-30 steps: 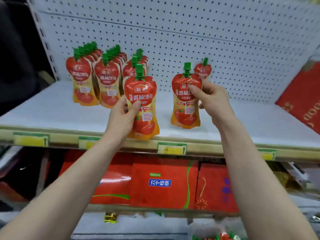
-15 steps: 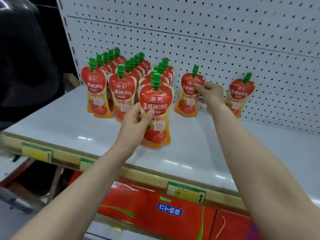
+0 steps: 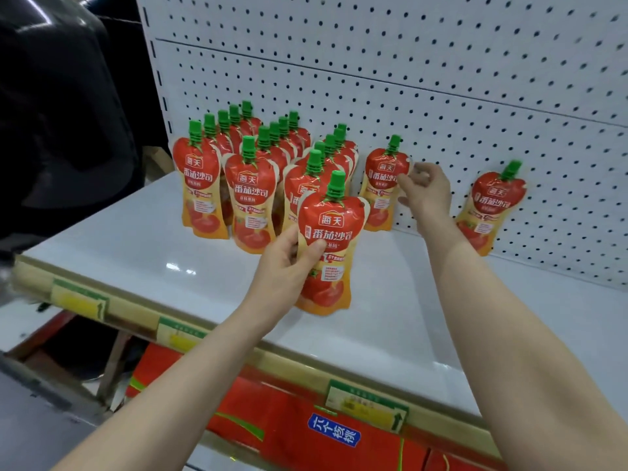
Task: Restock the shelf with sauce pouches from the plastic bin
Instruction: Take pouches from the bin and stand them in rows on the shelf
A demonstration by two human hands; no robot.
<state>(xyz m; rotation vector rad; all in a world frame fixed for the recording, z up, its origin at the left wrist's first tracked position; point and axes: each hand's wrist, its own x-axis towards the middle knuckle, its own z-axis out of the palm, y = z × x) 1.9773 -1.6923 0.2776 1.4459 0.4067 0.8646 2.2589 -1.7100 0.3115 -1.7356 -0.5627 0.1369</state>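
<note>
My left hand [image 3: 289, 263] held 1 sauce pouch [image 3: 328, 246] by its left edge, with the thumb on the front and the other fingers behind it. The pouch stood upright, and its bottom was on the white shelf [image 3: 390, 317] or very close above it; I could not tell which. It was red and orange, with a green cap [image 3: 336, 182] on top.

Just behind this hand, and to its left, stood the group of pouches [image 3: 251, 185] already on the shelf, in 3 rows that went back toward the white pegboard wall [image 3: 441, 96]. The front pouch of the nearest row stood just behind the pouch I held.

My right hand [image 3: 426, 190] was farther back, near the wall. Its fingers were loosely curled and partly apart, and the fingertips [image 3: 406, 180] were at the right edge of a single pouch [image 3: 382, 188] that stood alone before the wall. I could not tell whether they pinched this edge or only touched it.

To the right of that hand, well apart from it, another pouch [image 3: 489, 209] leaned to the right against the wall.

Below my arms, the front edge of the shelf carried yellow and green price labels [image 3: 365, 404]. Under it I saw red boxes [image 3: 289, 426] on the lower level. The plastic bin was not in my view.
</note>
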